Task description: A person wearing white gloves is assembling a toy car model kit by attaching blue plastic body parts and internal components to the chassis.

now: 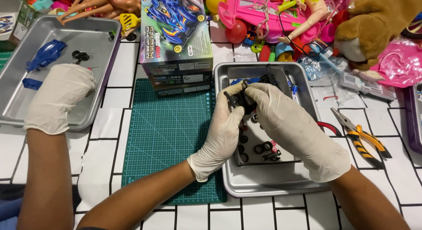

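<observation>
1. Gloves, thin and white, cover both of the person's hands, which meet above the far half of the right metal tray (263, 186).
2. The left hand (222, 133) has its fingers closed narrowly around the near side of a small black chassis (239, 100), thumb and fingertips pinching it.
3. The right hand (292, 124) comes in from the right edge of that tray and clamps the same black chassis from the other side, its fingers curled over the top.
4. The black chassis is held in the air between the two hands, over the tray's far left corner and clear of its floor.
5. Loose black wheels (263, 147) and other small parts lie on a flat dark sheet inside the tray, near its middle.
6. A green cutting mat (169, 133) lies on the table just beside the tray's left edge, with a printed model-car box (176, 36) standing at the mat's far edge.
7. A second metal tray (26, 41) sits at the table's far left corner, holding a blue car shell (46, 54).
8. A third gloved hand (59, 98), another person's, rests on that tray's near edge; whether it holds anything cannot be told.
9. Orange-and-black pliers (362, 137) lie on the table by its right edge, well apart from the hands.
10. A brown plush toy (378, 23) sits among toys along the table's far edge.
</observation>
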